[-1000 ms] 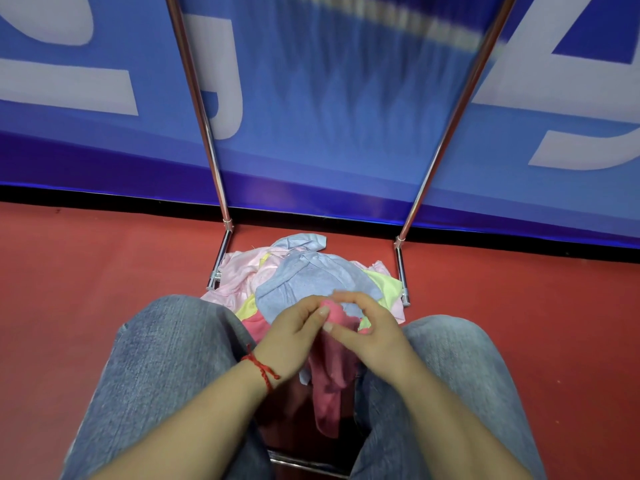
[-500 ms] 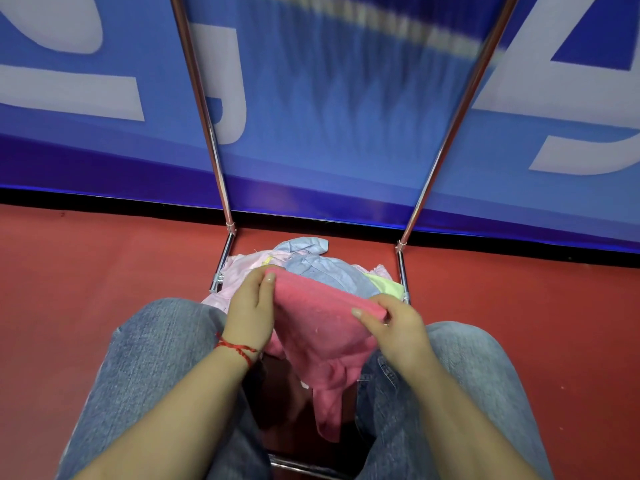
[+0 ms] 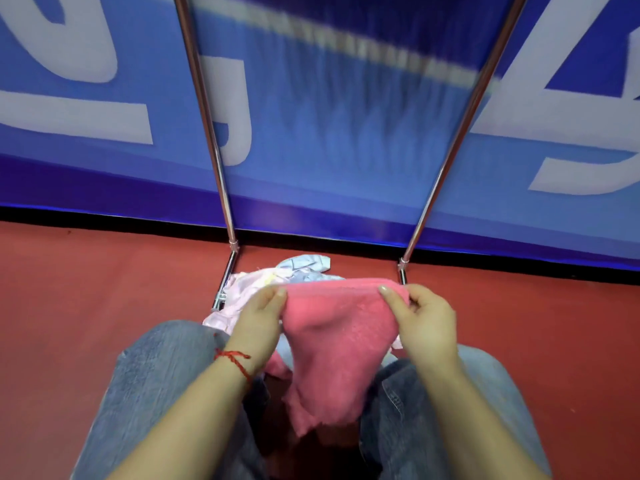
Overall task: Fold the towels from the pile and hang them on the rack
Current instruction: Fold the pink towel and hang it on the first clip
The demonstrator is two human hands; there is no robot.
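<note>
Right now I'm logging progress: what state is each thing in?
pink towel: spread, held up by its top edge, not yet folded
left hand: pinches the towel's left corner
right hand: pinches its right corner
pile: crumpled on the floor
rack: upright

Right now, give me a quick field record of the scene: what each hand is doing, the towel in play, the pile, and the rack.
left hand: pinches the pink towel's upper left corner
right hand: pinches its upper right corner
pink towel: stretched between the hands, lower part hanging between the knees, not yet folded
pile: pale pink and light blue towels on the floor behind the pink towel
rack: two chrome uprights beyond the pile; blue cloth hangs between them
floor: red
</note>
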